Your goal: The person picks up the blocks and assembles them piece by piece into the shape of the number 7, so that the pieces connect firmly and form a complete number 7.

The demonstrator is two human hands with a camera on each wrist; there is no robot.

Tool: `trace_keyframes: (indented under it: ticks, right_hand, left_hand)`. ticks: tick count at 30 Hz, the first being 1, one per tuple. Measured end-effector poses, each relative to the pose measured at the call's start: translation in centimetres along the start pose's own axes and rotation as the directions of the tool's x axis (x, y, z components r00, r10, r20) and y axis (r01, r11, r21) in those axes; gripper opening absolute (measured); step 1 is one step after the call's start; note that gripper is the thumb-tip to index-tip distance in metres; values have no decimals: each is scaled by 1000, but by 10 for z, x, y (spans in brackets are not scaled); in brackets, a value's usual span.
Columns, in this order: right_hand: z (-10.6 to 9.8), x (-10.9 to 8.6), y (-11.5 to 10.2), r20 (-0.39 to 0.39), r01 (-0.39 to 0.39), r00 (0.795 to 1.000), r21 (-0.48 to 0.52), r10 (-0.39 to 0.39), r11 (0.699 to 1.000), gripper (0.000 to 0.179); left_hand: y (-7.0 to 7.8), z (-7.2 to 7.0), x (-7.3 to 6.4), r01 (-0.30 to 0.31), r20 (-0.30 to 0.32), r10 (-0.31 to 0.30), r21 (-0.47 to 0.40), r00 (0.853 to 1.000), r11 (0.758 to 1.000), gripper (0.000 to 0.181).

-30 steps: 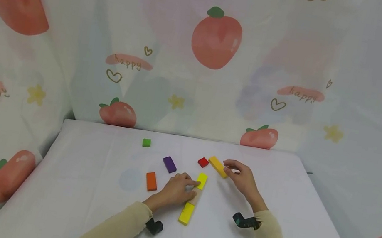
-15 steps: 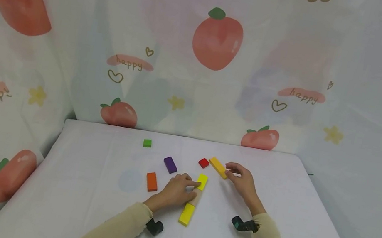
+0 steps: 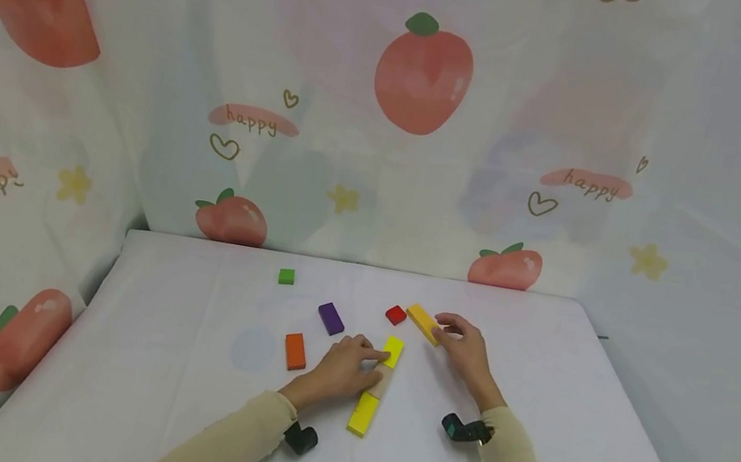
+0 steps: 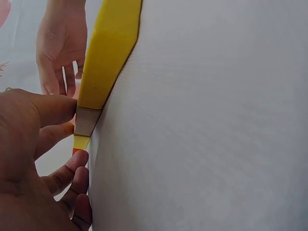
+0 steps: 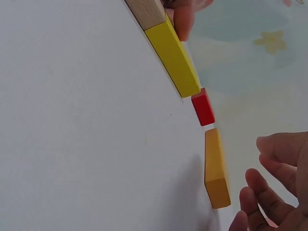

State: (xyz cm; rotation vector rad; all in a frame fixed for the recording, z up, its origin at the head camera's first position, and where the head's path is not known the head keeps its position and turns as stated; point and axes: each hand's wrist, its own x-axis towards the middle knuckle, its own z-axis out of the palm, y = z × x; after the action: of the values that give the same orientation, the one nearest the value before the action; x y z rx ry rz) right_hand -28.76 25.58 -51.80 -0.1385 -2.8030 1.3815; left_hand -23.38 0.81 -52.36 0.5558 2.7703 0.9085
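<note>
In the head view, a near yellow block (image 3: 363, 415), a bare wooden block (image 3: 380, 380) and a far yellow block (image 3: 393, 351) lie end to end in a row. My left hand (image 3: 341, 369) rests along the row's left side, index fingertip on the far yellow block and thumb at the wooden one. The left wrist view shows the thumb (image 4: 57, 109) where near yellow meets wood. My right hand (image 3: 464, 350) hovers by the near end of an amber block (image 3: 423, 323), fingers loosely bent. In the right wrist view, a gap shows between its fingers and the amber block.
A small red block (image 3: 395, 315) lies just left of the amber one. Left of the row are an orange block (image 3: 295, 351), a purple block (image 3: 330, 318) and a small green block (image 3: 286, 277). A patterned cloth wall rises behind the white table (image 3: 169, 377).
My right hand and wrist have shifted slightly left, beside the amber block. My left hand and the blocks stay where they were.
</note>
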Motion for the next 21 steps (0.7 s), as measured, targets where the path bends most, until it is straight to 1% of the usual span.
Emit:
trace_keyframes:
  ticks: [6,13,21]
  right_hand:
    - [1,4,0,9,-22,1000,12,22,1000,38]
    - [6,13,0,26,-75,997,25,75,997,40]
    - [11,21,3,41,-108,993,-7,108,994,45]
  left_hand:
    - [0,0,1,6,-1,-6,8,1000,1000,41]
    - [-2,1,2,4,-3,-4,8,1000,1000,40]
    - [-1,1,2,2,0,-2,9,1000,1000,40]
